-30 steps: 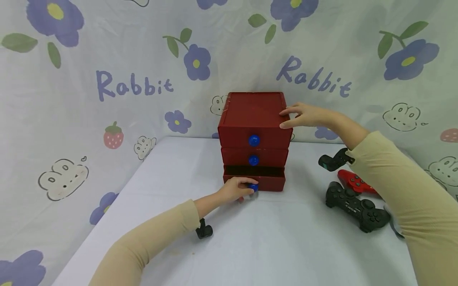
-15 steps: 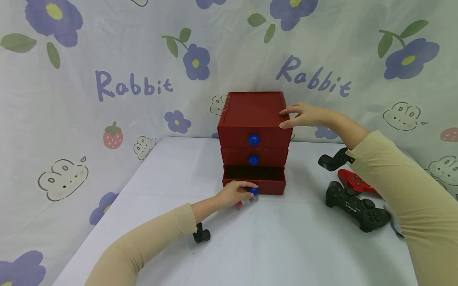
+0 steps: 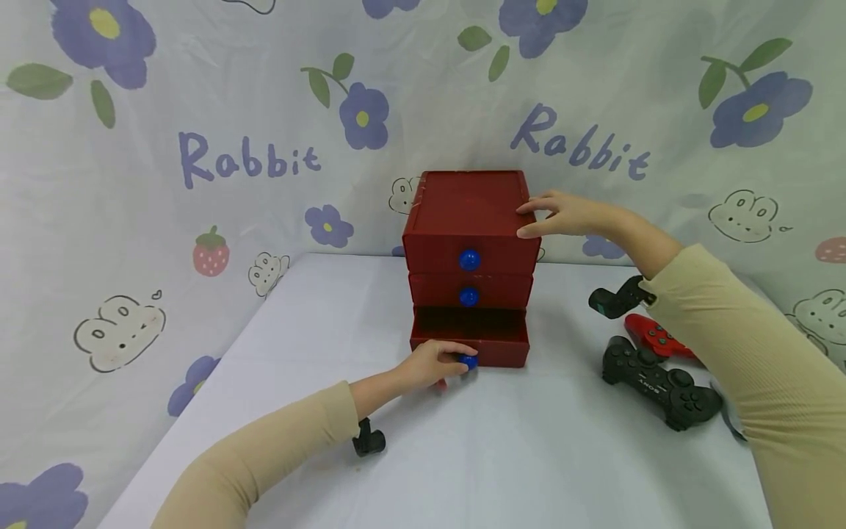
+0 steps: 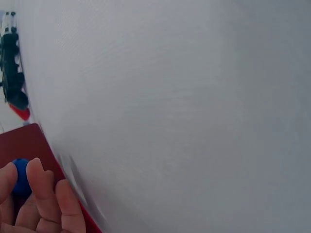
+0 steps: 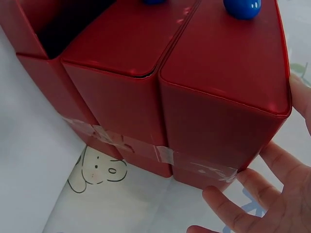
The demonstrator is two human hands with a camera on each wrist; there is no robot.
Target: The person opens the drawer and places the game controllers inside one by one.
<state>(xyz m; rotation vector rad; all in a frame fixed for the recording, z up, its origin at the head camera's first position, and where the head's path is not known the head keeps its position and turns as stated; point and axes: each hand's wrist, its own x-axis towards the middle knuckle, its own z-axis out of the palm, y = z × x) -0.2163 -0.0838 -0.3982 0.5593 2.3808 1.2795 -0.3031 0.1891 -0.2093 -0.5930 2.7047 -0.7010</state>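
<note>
A red cabinet of three stacked drawers (image 3: 471, 202) stands at the back of the white table, each drawer with a round blue knob. In the head view the bottom drawer (image 3: 502, 354) is pulled partway out, and its dark inside shows. My left hand (image 3: 426, 367) pinches that drawer's blue knob (image 3: 469, 362) between thumb and fingers; the left wrist view also shows the knob (image 4: 21, 177) between the fingertips. My right hand (image 3: 573, 213) rests on the cabinet's upper right edge with fingers spread. Clear tape (image 5: 163, 154) crosses the cabinet's side in the right wrist view.
On the right of the table lie a black game controller (image 3: 661, 382) and a red game controller (image 3: 654, 336), partly behind the right sleeve. A pale object under that sleeve is mostly hidden. A patterned rabbit cloth (image 3: 410, 88) hangs directly behind the cabinet.
The bottom drawer has slid further out toward me, its opening growing wider. My left hand has come nearer along with the knob. The right hand keeps its place on the cabinet.
</note>
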